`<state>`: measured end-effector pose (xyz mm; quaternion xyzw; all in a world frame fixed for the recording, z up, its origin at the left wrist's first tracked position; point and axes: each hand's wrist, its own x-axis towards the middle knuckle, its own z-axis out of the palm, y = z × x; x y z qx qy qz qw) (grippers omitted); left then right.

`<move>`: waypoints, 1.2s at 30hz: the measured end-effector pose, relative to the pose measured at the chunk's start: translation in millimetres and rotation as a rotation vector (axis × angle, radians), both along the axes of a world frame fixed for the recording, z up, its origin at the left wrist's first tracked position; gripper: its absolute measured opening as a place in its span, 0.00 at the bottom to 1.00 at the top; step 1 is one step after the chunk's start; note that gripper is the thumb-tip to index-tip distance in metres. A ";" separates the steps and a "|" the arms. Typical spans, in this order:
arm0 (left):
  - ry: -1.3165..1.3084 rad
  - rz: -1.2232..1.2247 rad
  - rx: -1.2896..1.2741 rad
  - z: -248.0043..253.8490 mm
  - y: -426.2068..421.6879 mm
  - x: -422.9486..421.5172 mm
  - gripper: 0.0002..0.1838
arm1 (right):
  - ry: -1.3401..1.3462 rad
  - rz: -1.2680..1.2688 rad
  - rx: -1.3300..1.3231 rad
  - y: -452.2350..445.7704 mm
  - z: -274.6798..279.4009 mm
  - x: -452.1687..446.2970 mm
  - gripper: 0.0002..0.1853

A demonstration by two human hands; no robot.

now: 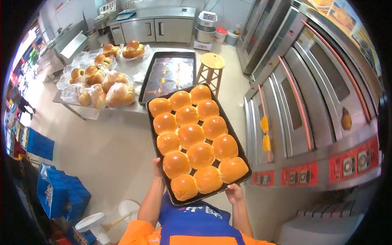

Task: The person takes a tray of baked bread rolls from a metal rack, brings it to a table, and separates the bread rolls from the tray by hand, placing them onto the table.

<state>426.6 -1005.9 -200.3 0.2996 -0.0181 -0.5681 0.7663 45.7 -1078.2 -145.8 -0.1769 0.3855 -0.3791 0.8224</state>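
Observation:
My left hand (157,168) grips the left side of a dark baking tray (241,152), with its fingers mostly hidden beneath the rim. At the near right corner, my right hand (234,193) holds the same tray, thumb on the edge and the other fingers largely out of sight below. Rows of glossy golden-brown buns (191,136) fill the tray, several of them touching. It is held in front of my blue apron (192,216), its far end by the table. Just past it, an oily baking tray (171,73) without buns lies on the metal table (132,73).
Several plastic-bagged breads (118,94) crowd the table's left part. Deck ovens (302,94) with long red handles line the right. A wooden stool (212,61) stands behind the held tray. Blue crates (63,192) and a white fan-like object (92,222) sit at lower left.

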 end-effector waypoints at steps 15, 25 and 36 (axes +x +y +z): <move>0.014 0.515 0.547 -99.0 -14.8 122.9 0.31 | -0.041 0.385 0.159 -236.3 -1.7 238.7 0.17; -0.634 0.800 1.009 66.7 -76.4 139.1 0.28 | -0.002 0.582 0.355 -317.8 2.5 313.8 0.21; -1.923 -0.099 0.768 50.6 -342.6 487.1 0.20 | 0.628 0.290 0.232 -313.9 34.7 278.8 0.20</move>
